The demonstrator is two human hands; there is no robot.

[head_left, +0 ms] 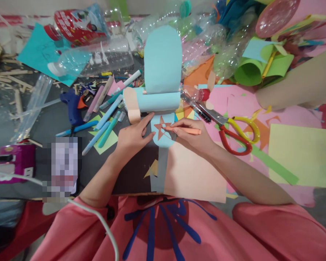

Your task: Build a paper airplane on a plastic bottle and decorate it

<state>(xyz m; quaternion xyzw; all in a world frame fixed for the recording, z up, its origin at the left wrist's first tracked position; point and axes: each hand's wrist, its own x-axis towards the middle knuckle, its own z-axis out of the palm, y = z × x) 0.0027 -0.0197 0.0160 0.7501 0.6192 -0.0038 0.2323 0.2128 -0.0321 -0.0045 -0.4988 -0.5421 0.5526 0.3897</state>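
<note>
My right hand point(191, 132) grips an orange marker point(194, 131), its tip at a star outline point(161, 127) in orange-brown. The star is on the small rounded light-blue flap point(163, 142) of a paper model. My left hand point(133, 137) rests beside that flap, index finger and thumb stretched toward its left edge. Above the hands lies the model's light-blue paper roll point(160, 101), with a large rounded blue panel point(163, 58) extending away from me. A peach paper strip point(130, 99) wraps the roll's left end.
Scissors point(236, 134) with red and yellow handles lie right of my right hand. Several markers point(108, 112) and a blue glue gun point(72, 107) are at left, near a phone point(65, 166). Plastic bottles point(97, 56) crowd the back. Peach paper point(197, 170) lies under my right forearm.
</note>
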